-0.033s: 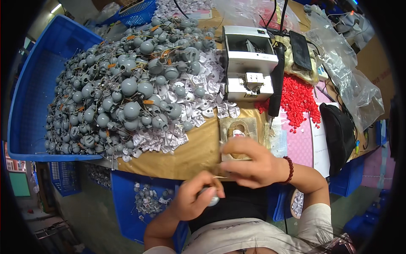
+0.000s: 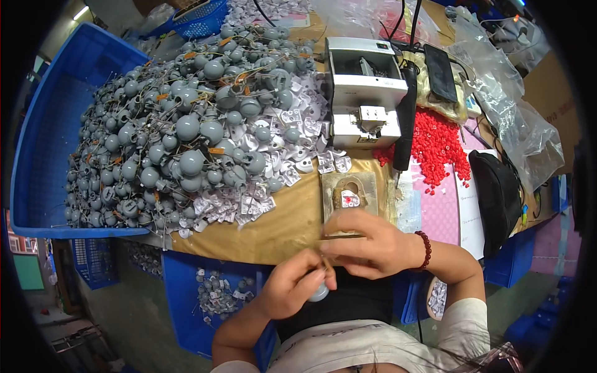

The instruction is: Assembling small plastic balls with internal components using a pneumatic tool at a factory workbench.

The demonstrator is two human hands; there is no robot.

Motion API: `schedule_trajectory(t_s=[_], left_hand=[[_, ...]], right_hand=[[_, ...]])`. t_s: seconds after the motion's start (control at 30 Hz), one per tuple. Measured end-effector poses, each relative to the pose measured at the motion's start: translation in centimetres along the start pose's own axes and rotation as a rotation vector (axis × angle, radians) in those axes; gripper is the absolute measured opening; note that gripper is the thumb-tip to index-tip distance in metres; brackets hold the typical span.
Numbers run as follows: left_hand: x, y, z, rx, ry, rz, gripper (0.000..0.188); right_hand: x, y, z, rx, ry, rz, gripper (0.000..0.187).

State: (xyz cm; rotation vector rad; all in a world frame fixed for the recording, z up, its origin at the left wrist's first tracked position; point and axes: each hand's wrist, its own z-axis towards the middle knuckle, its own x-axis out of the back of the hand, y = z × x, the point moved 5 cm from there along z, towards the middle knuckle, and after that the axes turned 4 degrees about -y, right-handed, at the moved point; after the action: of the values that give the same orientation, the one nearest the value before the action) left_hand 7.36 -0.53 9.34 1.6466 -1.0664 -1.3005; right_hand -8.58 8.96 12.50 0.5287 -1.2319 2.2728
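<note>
Here I am, left hand curled round a grey ball, fingers closed on its upper side, the round end peeping out below, just off the near edge of the surface. Over comes my right hand, half curled, thumb and forefinger drawn close by my left knuckles; whether they pinch anything, I can't tell, it's too small and blurred.

Doing this well, I'd say, means the left keeps a firm but light hold so the smooth ball can't roll, while the right does the fine work with fingertips only. Small moves, wrists low, no hard tugging: anything thin in there could slip or bend.

And what's changed? My hands have closed up! A moment ago there was more space between them; now the fingertips nearly meet. The right has dropped back from the block, so the white piece with its red spot, half covered before, lies in full view in the hollow. The ball shows a little further right. The big heap of grey balls looks unchanged.
</note>
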Motion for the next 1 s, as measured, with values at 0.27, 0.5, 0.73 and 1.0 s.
schedule_trajectory(t_s=[0.27, 0.5, 0.73, 1.0], left_hand=[[-2.0, -7.4, 4.9, 0.265, -0.04, -0.894, 0.028], [-1.5, -7.4, 5.4, 0.311, -0.197, -0.539, 0.043], [2.7, -8.2, 6.0, 0.244, 0.139, -0.541, 0.037], [4.1, -9.1, 7.0, 0.023, 0.363, 0.242, 0.032]], right_hand=[[-0.6, 4.5, -7.4, -0.657, 0.033, 0.567, 0.031], [-0.7, 5.5, -8.5, -0.656, -0.055, 0.885, 0.032], [1.0, 6.9, -7.4, -0.527, -0.046, 0.087, 0.023], [0.1, 6.3, -6.1, -0.325, -0.146, -0.016, 0.025]])
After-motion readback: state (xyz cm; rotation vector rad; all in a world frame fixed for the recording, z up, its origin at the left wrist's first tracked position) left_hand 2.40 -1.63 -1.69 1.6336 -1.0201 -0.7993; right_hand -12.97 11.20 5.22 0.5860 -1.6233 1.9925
